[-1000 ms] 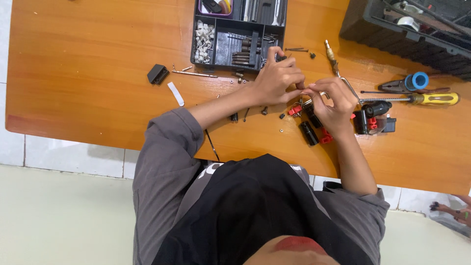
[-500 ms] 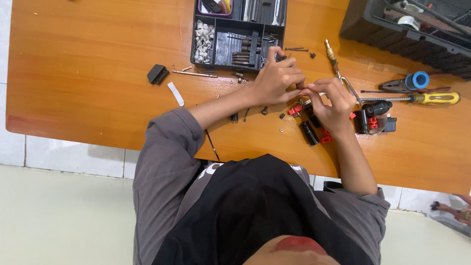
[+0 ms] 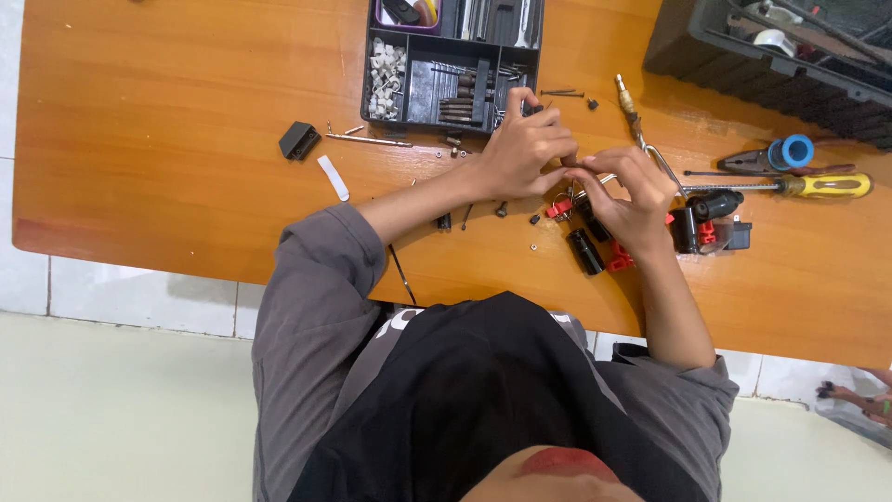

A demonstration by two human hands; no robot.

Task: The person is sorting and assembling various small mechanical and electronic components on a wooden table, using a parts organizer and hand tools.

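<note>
Two hands pinch a small part together over a scattered kit on an orange wooden tabletop point(image 3: 167, 139).

The left hand point(image 3: 528, 149) and right hand point(image 3: 624, 197) meet fingertip to fingertip, fingers curled closed around something too small to make out, just above red and black pieces point(image 3: 595, 244). A compartmented black parts tray point(image 3: 423, 88) sits just beyond the left hand. A yellow-handled screwdriver point(image 3: 818, 186) and a blue-capped tool point(image 3: 776, 155) lie to the right, near a black toolbox point(image 3: 743, 56).
</note>
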